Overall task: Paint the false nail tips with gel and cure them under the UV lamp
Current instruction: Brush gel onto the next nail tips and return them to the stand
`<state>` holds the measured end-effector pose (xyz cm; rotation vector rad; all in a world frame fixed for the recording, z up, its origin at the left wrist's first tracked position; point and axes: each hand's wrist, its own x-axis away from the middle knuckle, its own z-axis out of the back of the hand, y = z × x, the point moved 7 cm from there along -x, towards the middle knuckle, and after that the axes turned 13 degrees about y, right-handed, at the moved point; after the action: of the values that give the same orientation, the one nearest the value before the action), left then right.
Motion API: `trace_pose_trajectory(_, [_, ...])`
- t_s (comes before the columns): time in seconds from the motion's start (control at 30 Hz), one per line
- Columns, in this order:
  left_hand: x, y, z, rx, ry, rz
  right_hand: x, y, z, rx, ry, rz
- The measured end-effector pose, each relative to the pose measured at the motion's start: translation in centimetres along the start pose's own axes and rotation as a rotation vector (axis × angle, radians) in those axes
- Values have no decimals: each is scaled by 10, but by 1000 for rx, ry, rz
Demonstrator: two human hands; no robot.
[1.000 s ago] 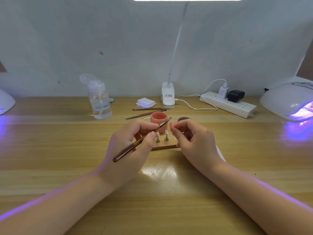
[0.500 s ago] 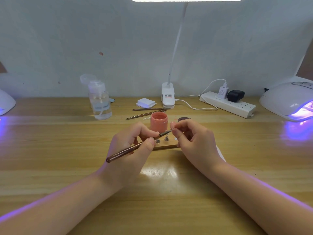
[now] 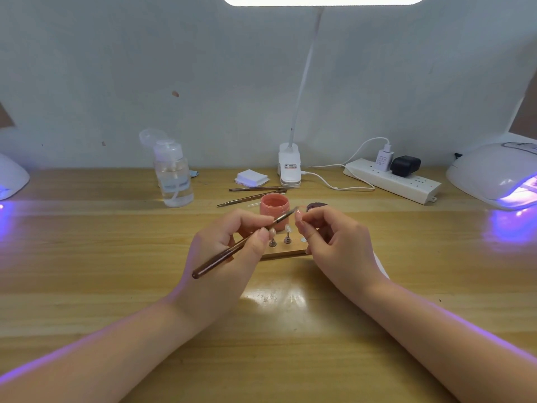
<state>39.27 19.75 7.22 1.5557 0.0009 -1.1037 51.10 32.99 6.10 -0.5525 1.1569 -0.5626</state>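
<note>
The left hand (image 3: pixel 223 251) grips a brown brush (image 3: pixel 241 245) between thumb and curled fingers, its bristle end slanting up to the right. The right hand (image 3: pixel 337 242) pinches what seems to be a small nail tip (image 3: pixel 299 211) at its fingertips, though it is too small to make out clearly; the brush end meets it there. Behind the hands, an open pink gel jar (image 3: pixel 274 205) stands on the tabletop (image 3: pixel 87 257). Two nail tips on metal stands (image 3: pixel 287 238) sit on a wooden block (image 3: pixel 283 253) between the hands. A glowing UV lamp (image 3: pixel 494 175) sits far right.
</note>
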Motion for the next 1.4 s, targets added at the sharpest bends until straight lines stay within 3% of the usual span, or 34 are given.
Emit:
trace_pose_trajectory(0.53, [2,-3,-4,-128,-33,-41,1,0,0,-6,3,-14])
trace_pose_trajectory(1.4, [1,-7,-2,33,20,57,1,2,-1,-46,-15,-60])
